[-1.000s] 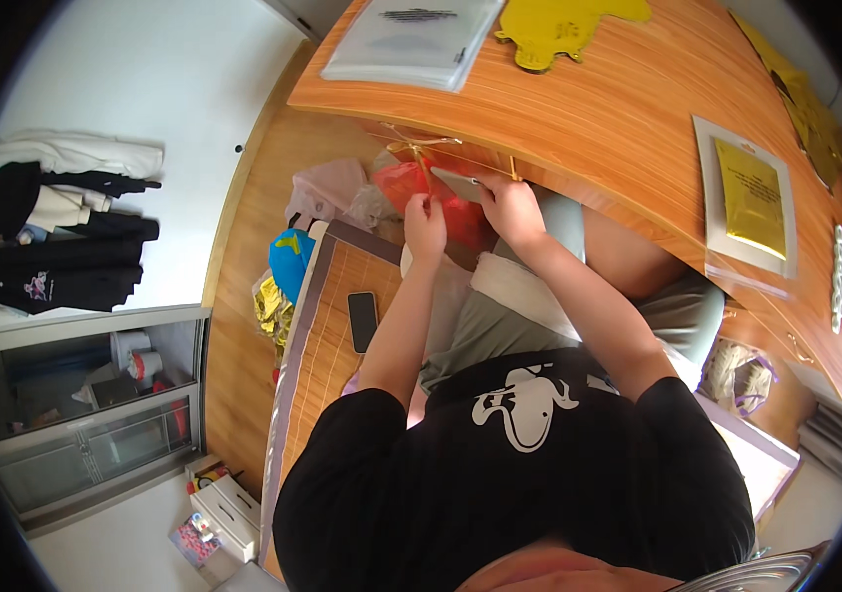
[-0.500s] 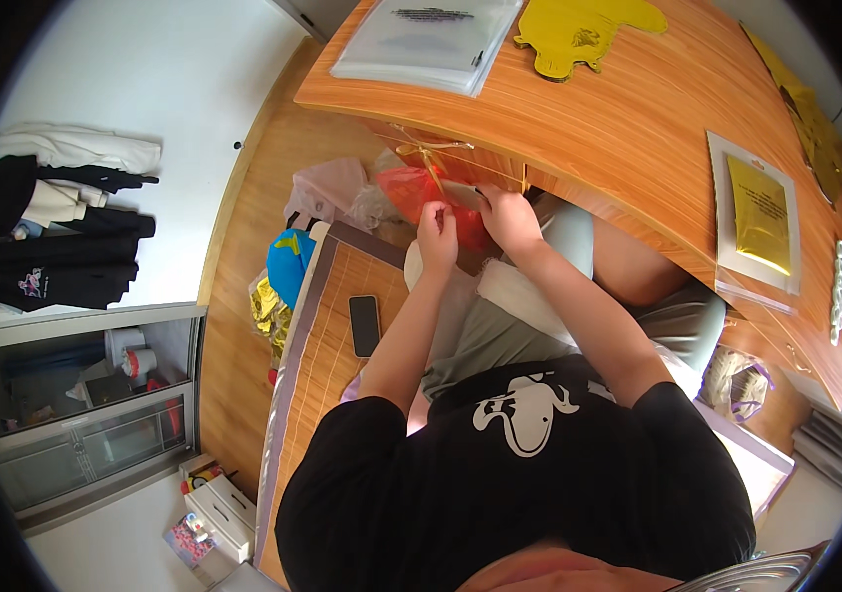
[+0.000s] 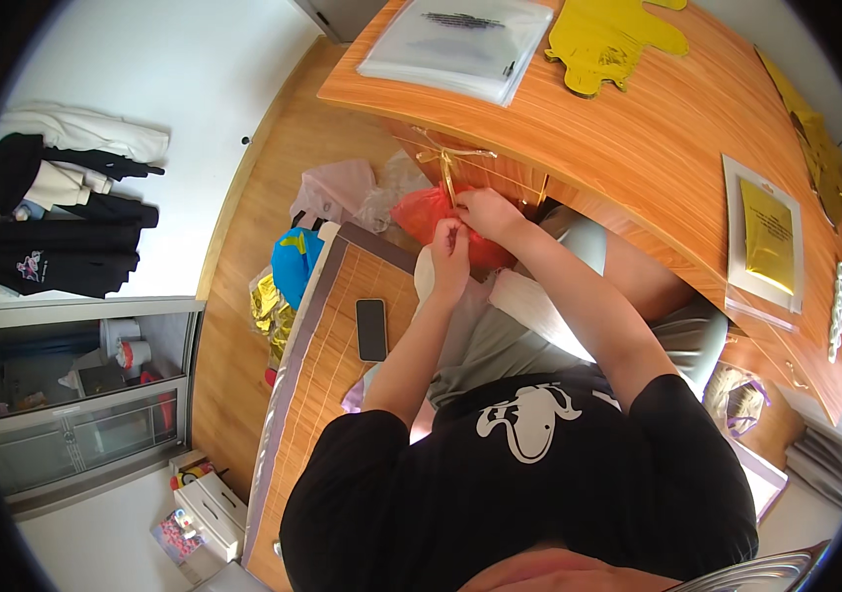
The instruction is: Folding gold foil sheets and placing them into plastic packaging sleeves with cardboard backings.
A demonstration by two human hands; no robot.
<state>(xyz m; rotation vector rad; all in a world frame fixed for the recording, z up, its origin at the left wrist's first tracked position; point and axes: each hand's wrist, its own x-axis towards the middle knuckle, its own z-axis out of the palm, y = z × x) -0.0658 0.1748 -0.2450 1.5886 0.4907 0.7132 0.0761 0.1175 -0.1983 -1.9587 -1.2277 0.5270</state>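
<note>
A red plastic bag [image 3: 426,211] hangs below the desk's front edge, against the drawer front. A gold ribbon [image 3: 447,176] runs from the handle area down to the top of the bag. My right hand [image 3: 492,215] is at the ribbon's lower end, its fingers pinched together beside the bag. Just below it my left hand [image 3: 451,255] is closed, fingertips raised toward the right hand. What either hand pinches is hidden. Behind both hands the lower part of the bag shows above my lap.
On the desk [image 3: 628,148] lie clear plastic sleeves [image 3: 455,44], a yellow foil cutout [image 3: 603,44] and a packet with a gold piece [image 3: 768,237]. A phone [image 3: 371,331] rests on the mat-topped seat to my left. Beyond it sit a blue bundle [image 3: 295,261] and gold foil [image 3: 268,304].
My hands have come closer together at the bag's top. The pale flat strip seen between them earlier no longer shows. The view has shifted slightly, moving the desk rightward.
</note>
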